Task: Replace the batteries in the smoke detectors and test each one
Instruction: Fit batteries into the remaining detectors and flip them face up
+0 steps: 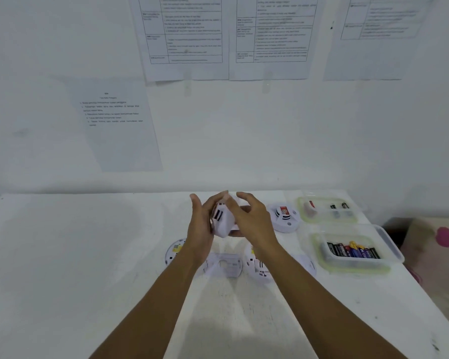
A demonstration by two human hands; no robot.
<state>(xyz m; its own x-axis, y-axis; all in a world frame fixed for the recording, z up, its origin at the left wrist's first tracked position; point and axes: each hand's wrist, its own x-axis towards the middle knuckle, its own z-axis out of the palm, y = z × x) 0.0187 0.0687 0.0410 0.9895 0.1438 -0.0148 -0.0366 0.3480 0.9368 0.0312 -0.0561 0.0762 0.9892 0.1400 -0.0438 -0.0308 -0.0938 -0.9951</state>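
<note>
Head camera is looking down on a white painted table [62, 255], and we are seeing a white round plastic smoke detector [222, 221] being held up on edge above it, to the left of the clear plastic tub of mixed batteries [353, 251]. The left hand [200, 224] is gripping the detector's left rim, fingers curled round it. The right hand [253, 218] is cupping the opposite side. Blur is keeping us from telling whether it is clamped on or only touching.

We are judging the task as partway through. Left of the battery tub, opened white parts are lying flat on the table: a round back plate with a cut-out [228, 265], an opened detector body [259, 268] partly hidden under the right forearm, and a further white disc [175, 251] farthest from the tub. Those units are waiting for batteries or reassembly, and for testing. Beyond the tub and a little to its left, a second white smoke detector with a red label [284, 216] is sitting whole; we cannot tell whether it is tested. Directly beyond the tub, a second clear plastic tub [327, 208] is holding only a few batteries, possibly the spent ones.

Behind the tub, a white wall [244, 138] is rising from the table's far edge, carrying printed paper sheets [184, 35]. Right of the tub, past the table edge, a beige cloth with a pink spot [445, 237] is showing.
</note>
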